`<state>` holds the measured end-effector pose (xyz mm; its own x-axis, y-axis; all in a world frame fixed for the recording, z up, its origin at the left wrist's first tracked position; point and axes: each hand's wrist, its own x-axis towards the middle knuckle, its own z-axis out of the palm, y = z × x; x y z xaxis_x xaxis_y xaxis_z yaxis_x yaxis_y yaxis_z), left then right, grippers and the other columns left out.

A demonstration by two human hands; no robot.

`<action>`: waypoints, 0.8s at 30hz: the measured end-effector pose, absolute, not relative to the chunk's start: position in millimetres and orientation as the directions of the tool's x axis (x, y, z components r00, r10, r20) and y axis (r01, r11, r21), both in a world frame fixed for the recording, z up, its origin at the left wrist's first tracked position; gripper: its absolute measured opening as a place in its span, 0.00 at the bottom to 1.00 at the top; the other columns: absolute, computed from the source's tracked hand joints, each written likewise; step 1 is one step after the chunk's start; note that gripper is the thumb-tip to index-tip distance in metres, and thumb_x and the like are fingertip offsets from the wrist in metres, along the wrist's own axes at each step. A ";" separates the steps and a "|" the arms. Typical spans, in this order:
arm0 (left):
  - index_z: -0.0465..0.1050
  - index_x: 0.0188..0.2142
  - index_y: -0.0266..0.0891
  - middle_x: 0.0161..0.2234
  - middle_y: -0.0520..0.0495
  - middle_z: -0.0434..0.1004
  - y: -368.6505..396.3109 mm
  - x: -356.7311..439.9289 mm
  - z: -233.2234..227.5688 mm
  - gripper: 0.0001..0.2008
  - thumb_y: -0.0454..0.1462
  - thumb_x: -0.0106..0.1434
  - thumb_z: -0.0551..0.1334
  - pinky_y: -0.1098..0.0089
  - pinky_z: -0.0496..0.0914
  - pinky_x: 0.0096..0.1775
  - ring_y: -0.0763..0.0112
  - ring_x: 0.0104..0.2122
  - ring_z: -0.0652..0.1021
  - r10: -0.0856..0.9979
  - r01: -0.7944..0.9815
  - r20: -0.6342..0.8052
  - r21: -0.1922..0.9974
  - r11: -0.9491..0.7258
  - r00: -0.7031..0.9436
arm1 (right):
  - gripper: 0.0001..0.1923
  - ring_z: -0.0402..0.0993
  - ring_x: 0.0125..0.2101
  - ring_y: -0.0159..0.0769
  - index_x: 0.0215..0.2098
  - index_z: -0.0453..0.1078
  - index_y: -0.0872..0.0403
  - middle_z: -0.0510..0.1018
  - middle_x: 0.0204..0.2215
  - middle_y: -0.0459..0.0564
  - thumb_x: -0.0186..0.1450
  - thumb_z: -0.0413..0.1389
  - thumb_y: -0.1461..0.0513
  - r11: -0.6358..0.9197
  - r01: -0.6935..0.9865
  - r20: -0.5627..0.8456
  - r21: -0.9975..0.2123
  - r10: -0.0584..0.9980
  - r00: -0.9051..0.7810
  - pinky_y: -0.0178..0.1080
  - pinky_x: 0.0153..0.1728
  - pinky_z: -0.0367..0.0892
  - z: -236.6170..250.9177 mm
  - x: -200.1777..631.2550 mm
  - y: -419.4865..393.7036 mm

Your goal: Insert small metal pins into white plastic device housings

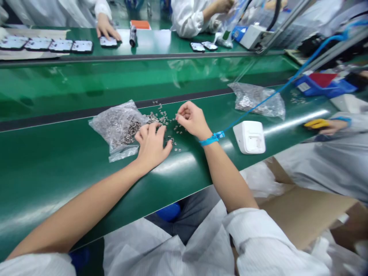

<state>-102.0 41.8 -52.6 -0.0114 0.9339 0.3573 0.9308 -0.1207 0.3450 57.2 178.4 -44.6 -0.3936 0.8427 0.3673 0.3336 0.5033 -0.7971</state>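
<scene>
Small shiny metal parts [162,115] lie scattered on the green work surface, spilling from the mouth of a clear plastic bag [107,126] full of the same parts. My left hand [153,145] rests palm down beside the bag, fingers spread over the edge of the pile and the thumb apart. To the right of the pile, my right hand [192,119] is closed in a pinch; what sits between its fingertips is too small to make out. A blue wrist strap [209,140] with a cord circles my right wrist.
Right of my hands stands a white plastic housing [250,137], with another clear bag of parts [258,100] behind it. A co-worker's hand [330,126] with yellow on the fingers is at far right. Across the line, people handle white-faced units [82,46]. An open cardboard box [304,211] stands below.
</scene>
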 end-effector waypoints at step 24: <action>0.74 0.47 0.39 0.47 0.41 0.80 28.1 -101.2 -53.0 0.09 0.37 0.71 0.58 0.54 0.58 0.48 0.56 0.49 0.74 0.482 0.684 0.630 -0.110 -0.721 0.610 | 0.15 0.80 0.38 0.48 0.39 0.77 0.55 0.84 0.38 0.60 0.68 0.50 0.56 0.151 0.810 0.561 -0.566 0.791 0.244 0.48 0.44 0.73 -79.2 230.6 60.7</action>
